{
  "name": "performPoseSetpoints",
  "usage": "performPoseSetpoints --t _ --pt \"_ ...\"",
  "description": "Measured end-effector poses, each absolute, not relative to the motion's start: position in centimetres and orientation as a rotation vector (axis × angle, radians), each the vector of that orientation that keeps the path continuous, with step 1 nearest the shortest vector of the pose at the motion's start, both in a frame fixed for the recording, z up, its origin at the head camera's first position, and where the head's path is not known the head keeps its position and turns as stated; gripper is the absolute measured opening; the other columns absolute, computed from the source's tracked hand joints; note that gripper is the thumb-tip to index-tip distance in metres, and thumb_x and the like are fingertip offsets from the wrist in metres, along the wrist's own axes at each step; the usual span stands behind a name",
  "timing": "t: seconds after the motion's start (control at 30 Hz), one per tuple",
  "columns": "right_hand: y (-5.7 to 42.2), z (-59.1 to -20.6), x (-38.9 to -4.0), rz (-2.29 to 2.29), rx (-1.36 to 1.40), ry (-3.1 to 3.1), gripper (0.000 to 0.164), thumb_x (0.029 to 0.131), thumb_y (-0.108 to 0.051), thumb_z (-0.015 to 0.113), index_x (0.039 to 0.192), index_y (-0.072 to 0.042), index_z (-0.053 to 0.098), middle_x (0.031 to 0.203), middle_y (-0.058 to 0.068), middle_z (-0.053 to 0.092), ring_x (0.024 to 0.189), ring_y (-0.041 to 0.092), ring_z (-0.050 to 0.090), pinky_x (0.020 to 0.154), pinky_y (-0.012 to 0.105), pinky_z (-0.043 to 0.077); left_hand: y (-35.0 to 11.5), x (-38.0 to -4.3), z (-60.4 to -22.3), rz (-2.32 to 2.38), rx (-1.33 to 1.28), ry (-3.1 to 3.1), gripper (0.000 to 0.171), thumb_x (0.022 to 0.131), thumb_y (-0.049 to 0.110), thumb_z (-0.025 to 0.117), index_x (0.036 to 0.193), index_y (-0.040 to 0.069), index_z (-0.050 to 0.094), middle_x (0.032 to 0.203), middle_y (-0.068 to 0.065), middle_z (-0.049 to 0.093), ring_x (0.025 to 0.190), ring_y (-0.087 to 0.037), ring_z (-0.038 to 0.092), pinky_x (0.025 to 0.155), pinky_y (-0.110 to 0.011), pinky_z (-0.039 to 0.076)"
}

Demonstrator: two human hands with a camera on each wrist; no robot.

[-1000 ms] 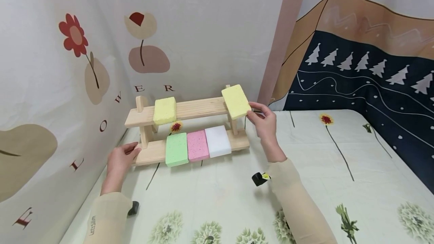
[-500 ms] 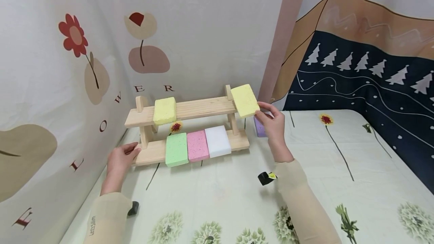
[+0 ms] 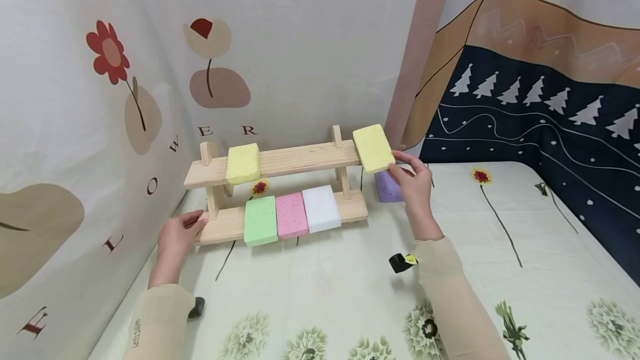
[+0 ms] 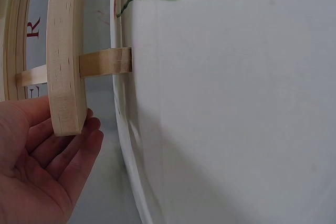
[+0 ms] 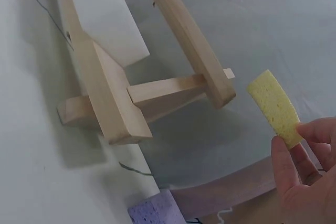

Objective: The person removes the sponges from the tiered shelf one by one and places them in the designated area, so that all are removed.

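A two-tier wooden rack [image 3: 310,160] stands against the back cloth. My left hand [image 3: 176,240] grips the left end of its lower plank, seen close up in the left wrist view with fingers [image 4: 79,156] curled under the plank end [image 4: 67,114]. Between thumb and fingers my right hand [image 3: 414,190] pinches one corner of a yellow sponge [image 3: 374,149], held tilted just off the right end of the upper plank. In the right wrist view this yellow sponge [image 5: 275,108] shows edge-on, apart from the wood.
Another yellow sponge [image 3: 243,163] sits on the upper plank at left. Green [image 3: 260,221], pink [image 3: 292,215] and white [image 3: 321,209] sponges lie side by side below. A purple sponge [image 3: 389,188] is on the table behind my right hand. Printed cloth walls [image 3: 320,60] enclose the back and sides.
My right hand has moved right with the yellow sponge, from over the upper plank to past its end. The purple sponge has come into view. My left hand has stayed put.
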State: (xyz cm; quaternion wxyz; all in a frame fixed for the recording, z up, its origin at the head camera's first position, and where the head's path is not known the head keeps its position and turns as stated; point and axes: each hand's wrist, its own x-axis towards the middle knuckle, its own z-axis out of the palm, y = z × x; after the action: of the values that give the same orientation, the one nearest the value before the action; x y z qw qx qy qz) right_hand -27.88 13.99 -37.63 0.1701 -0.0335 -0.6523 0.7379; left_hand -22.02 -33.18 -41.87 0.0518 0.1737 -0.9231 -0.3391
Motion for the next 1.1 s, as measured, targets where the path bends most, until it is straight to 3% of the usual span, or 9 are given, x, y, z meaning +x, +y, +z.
performPoseSetpoints --t 1.1 --pt "17.8 -38.1 -27.6 2.143 -0.258 -1.736 0.035 0.092 0.001 0.067 0.126 -0.002 0.065 0.112 -0.006 0.060 0.083 0.004 0.067 0.082 0.015 0.056 -33.3 -22.1 -42.0 -1.043 0.547 -2.820 0.046 0.102 0.024 0.058 0.142 0.001 0.053 0.140 -0.026 0.056 0.129 -0.043 0.052 0.100 -0.052 0.048"
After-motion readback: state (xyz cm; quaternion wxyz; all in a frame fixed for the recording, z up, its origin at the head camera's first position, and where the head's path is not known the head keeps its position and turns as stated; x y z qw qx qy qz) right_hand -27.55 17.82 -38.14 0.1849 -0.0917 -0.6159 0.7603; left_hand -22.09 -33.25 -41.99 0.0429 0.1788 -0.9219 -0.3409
